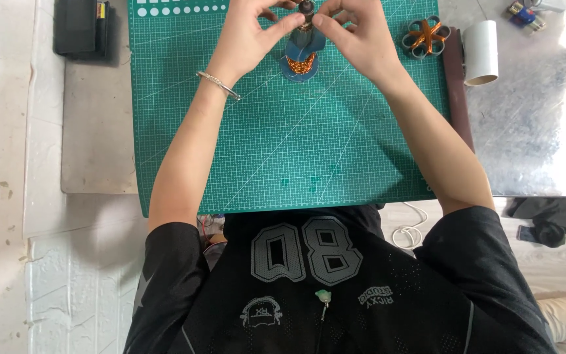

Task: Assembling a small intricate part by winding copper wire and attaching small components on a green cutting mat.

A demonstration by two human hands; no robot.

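seen from above, the left hand (247, 36) and right hand (355, 36) pinch together on a small copper-wound motor rotor (302, 56) standing on the far edge of a green cutting mat (263, 144); steady, even fingertip pressure seems wise.

Green gridded mat (283, 144), copper-orange coil (301, 63) on blue-grey core, white tube (480, 51), black shirt (309, 288).
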